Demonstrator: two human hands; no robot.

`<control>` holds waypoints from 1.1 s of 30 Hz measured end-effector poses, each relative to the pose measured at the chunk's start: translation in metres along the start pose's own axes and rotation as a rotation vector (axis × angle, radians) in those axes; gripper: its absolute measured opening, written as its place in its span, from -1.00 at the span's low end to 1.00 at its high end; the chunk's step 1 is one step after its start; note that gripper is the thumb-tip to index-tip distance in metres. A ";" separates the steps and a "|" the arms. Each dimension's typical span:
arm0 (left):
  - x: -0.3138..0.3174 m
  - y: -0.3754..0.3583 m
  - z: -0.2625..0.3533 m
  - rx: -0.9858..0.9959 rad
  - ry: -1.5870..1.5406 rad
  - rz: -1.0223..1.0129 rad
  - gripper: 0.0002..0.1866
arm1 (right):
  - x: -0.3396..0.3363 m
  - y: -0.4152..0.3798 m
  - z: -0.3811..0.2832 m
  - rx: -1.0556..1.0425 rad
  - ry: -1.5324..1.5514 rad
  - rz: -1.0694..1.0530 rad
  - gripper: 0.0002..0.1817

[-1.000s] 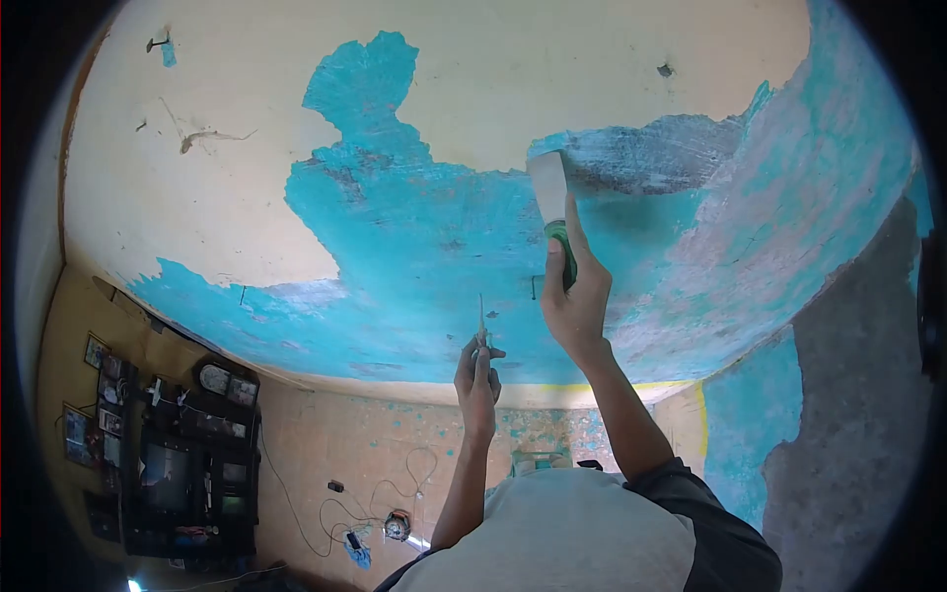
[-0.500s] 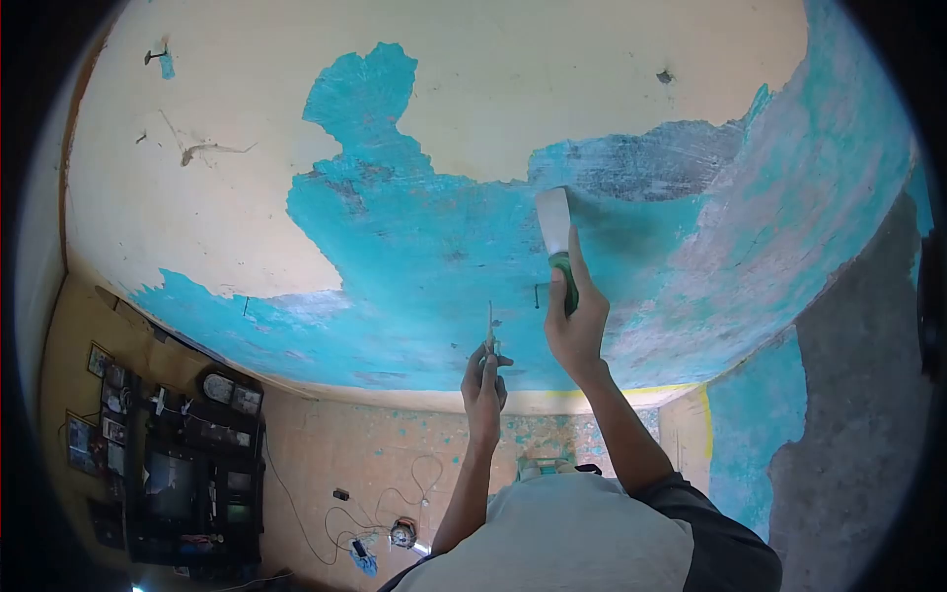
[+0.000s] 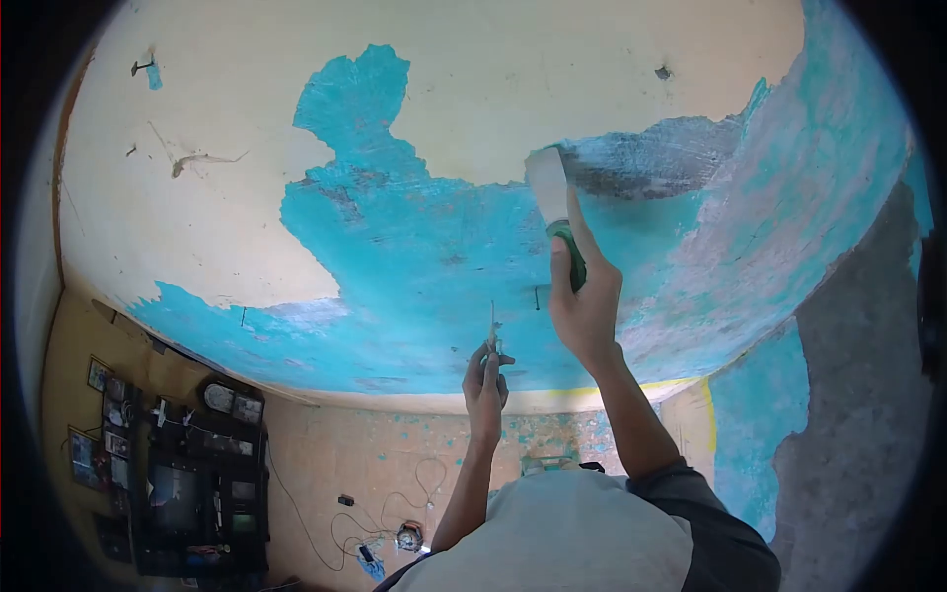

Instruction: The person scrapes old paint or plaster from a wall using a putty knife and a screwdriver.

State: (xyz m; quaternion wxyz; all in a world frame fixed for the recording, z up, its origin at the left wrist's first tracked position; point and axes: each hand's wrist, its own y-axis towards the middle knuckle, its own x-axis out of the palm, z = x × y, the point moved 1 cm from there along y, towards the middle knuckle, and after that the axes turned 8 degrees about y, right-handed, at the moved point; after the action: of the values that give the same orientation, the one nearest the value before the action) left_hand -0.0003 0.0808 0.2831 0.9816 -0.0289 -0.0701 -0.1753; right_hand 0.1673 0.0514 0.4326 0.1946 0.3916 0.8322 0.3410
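Note:
My right hand [image 3: 589, 301] is wrapped round the green handle of a paint scraper [image 3: 549, 185], with fingers stretched along it. The wide metal blade points up the wall, its tip at the ragged border between cream paint [image 3: 473, 89] and the exposed turquoise layer [image 3: 424, 247]. Whether the tip presses on the wall is hard to tell. Lower and to the left, my left hand [image 3: 484, 383] is closed on a thin, pale, upright object [image 3: 493, 321] whose kind I cannot make out. A grey worn patch [image 3: 651, 160] lies just right of the blade.
A bent nail [image 3: 538, 297] juts from the wall between my hands; another hook [image 3: 144, 67] is at upper left. Paint flakes [image 3: 533, 429] litter the floor. Cables [image 3: 340, 538] and a round device [image 3: 409, 536] lie there. A dark cabinet [image 3: 202, 493] stands at left.
The scraper blade has moved up and slightly left, from the turquoise area to the cream paint's edge. My left hand stays nearly in place. The view has shifted slightly.

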 end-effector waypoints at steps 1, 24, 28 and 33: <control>-0.002 0.002 0.001 0.001 0.002 -0.003 -0.61 | 0.000 0.009 -0.010 0.034 -0.015 -0.034 -0.44; -0.033 0.006 -0.008 0.017 -0.017 0.152 -0.63 | 0.018 -0.007 0.017 0.017 0.050 0.089 -0.43; -0.027 0.009 0.001 0.047 -0.017 0.117 -0.64 | 0.021 -0.001 -0.001 0.108 0.172 0.081 -0.41; -0.021 0.005 0.007 0.026 -0.016 0.108 -0.64 | 0.021 -0.026 0.031 -0.017 0.178 0.077 -0.40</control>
State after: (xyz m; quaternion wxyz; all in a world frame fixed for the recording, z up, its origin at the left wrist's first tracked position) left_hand -0.0185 0.0934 0.2871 0.9893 -0.0211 -0.0786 -0.1211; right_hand 0.1590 0.0688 0.3906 0.1100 0.3896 0.8277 0.3886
